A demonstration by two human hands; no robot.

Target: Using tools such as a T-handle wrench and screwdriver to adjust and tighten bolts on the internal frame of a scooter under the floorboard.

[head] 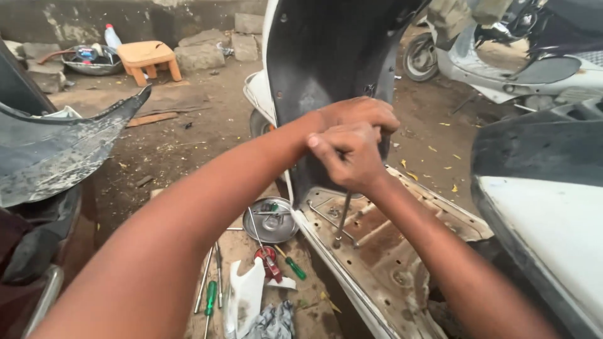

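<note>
I have both hands, right hand and left hand, fingers clenched on a long tool standing upright on the scooter floorboard; I judge bolt-turning underway, needing steady downward pressure.

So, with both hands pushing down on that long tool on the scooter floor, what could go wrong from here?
1. The long tool stands on the rusty floorboard; under both hands, right hand and left hand, its tip might slip and skid.
2. If it slips, the knuckles could hit the dark front panel close behind them.
3. Screwdrivers and a metal bowl lie loose on the ground beside the scooter and could be kicked.
</note>
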